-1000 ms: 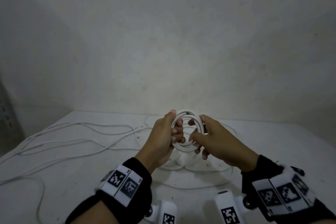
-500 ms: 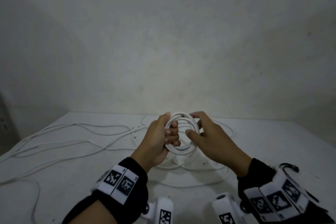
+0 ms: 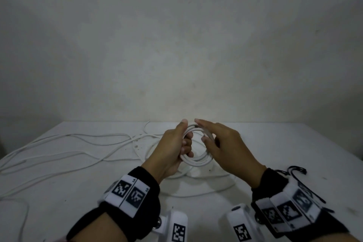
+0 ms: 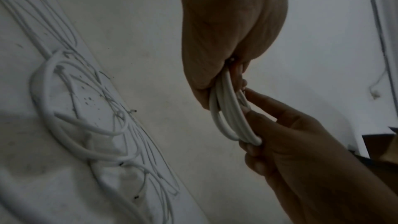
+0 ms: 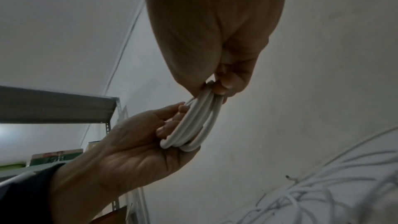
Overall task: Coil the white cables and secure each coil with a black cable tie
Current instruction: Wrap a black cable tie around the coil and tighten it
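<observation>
A small coil of white cable is held upright above the table between both hands. My left hand grips its left side, thumb on top and fingers curled through the ring. My right hand pinches the upper right side, index finger stretched over the top. The left wrist view shows the coil running from the left hand down into the right hand. The right wrist view shows the same coil. A black cable tie lies on the table by my right wrist.
Long loose white cables trail across the left half of the white table, and more loops lie under the hands. A plain wall stands close behind. A metal shelf is off to the left.
The right hand has shifted from the coil's right side up over its top, index finger now stretched across. The left hand keeps its grip. More of the black tie now shows.
</observation>
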